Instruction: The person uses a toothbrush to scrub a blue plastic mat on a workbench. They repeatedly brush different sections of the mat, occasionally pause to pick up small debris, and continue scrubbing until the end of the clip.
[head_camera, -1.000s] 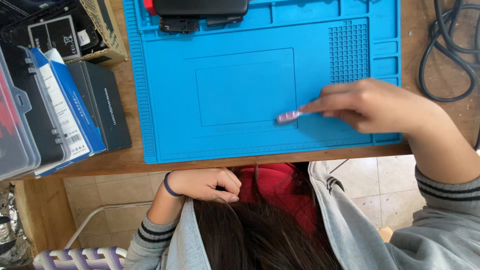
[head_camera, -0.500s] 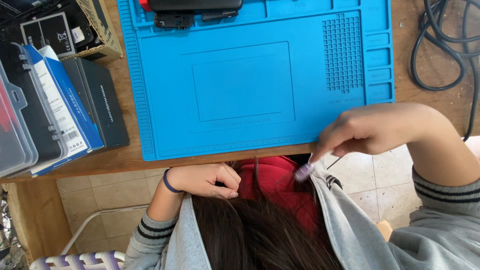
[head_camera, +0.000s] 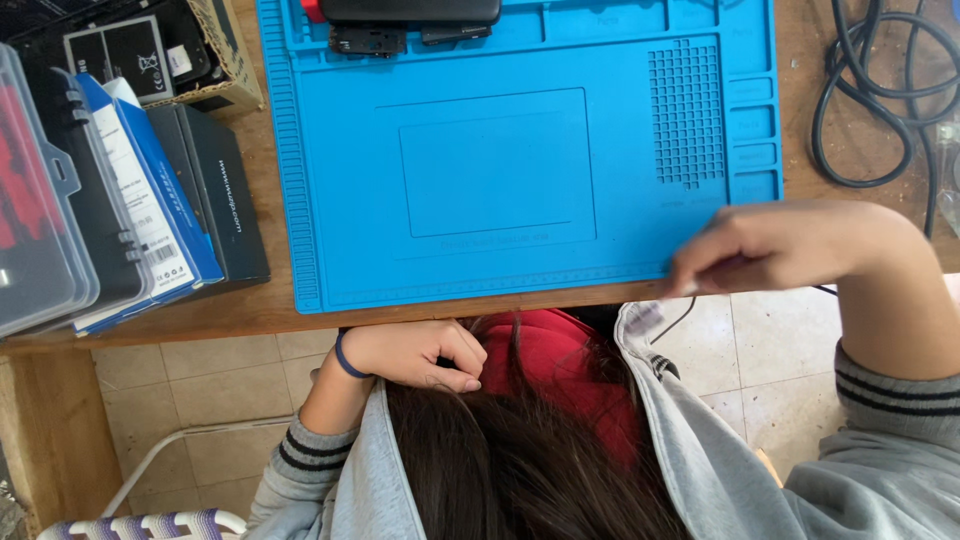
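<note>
Blue silicone mat (head_camera: 500, 170) covers the wooden desk (head_camera: 250, 310), keeping small parts from rolling. The right hand (head_camera: 790, 245) hovers over its near corner, fingers pinched on something blurred, perhaps a small pale tool (head_camera: 645, 318). The left hand (head_camera: 420, 355) rests curled, holding nothing, below the desk edge.

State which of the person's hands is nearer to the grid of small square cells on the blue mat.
Right. The right hand hovers just below the grid of square cells, over the blue mat's lower right corner. The left hand lies off the mat, below the desk edge, far left of it.
</note>
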